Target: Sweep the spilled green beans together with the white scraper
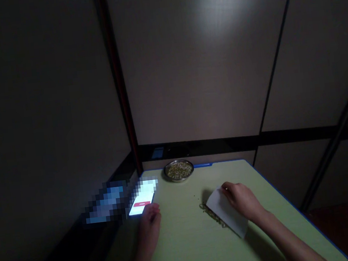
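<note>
Dim room, green desk (pixel 181 251): white card (pixel 224 212) beside a line of grains (pixel 214 218)

Dark wall panels (pixel 193 78) stand behind. The fingers of the right hand (pixel 243 200) grasp the tilted card's upper edge, its lower edge along the grains. The fingers of the left hand (pixel 151 224) are loosely curled and released near a lit phone's (pixel 144 196) lower end; whether they touch it, I cannot tell. A filled metal bowl (pixel 180 181) stands near the desk's far edge.
</note>
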Demonstrator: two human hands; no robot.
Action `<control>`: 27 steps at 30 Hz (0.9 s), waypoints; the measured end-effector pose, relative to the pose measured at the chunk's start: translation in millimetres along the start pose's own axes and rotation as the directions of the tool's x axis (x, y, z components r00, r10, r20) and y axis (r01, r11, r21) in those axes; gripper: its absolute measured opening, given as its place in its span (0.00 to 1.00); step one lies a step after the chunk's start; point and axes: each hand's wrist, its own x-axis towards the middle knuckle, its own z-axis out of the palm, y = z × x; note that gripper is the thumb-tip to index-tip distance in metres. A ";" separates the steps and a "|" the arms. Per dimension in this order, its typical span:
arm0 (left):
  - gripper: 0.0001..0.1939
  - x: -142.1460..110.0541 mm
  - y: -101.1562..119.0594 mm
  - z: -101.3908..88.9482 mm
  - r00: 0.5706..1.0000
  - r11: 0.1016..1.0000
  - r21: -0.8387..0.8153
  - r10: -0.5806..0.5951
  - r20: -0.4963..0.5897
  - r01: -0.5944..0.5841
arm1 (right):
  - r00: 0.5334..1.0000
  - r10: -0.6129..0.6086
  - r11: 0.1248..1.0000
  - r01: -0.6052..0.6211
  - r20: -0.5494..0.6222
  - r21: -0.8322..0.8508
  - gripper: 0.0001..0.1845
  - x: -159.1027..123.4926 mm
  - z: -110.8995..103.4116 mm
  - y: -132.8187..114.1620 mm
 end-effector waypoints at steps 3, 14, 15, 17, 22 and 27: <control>0.14 -0.4 -0.9 0.8 1.000 1.000 0.008 0.008 0.012 -0.009 | 0.999 -0.039 0.998 0.039 0.001 -0.057 0.18 1.2 -0.6 -9.8; 0.12 -1.3 2.5 2.8 0.999 0.999 0.008 0.039 0.017 -0.039 | 0.994 -0.112 0.982 0.114 0.019 -0.152 0.18 3.7 0.1 -27.0; 0.11 -1.6 3.0 2.7 0.999 0.999 0.009 0.036 0.023 -0.036 | 0.993 -0.113 0.981 0.114 0.019 -0.156 0.19 4.1 1.7 -27.5; 0.11 -1.9 3.4 2.4 0.999 0.999 0.014 0.037 0.031 -0.037 | 0.993 -0.119 0.979 0.120 0.015 -0.163 0.19 4.7 4.4 -28.4; 0.11 -1.0 1.0 2.3 0.999 0.999 0.023 0.043 0.024 -0.044 | 0.990 -0.140 0.972 0.138 0.003 -0.192 0.19 6.1 5.9 -31.2; 0.12 -0.8 -0.1 3.3 0.999 0.999 0.024 0.038 0.019 -0.039 | 0.989 -0.151 0.962 0.149 0.010 -0.229 0.18 7.5 4.9 -35.0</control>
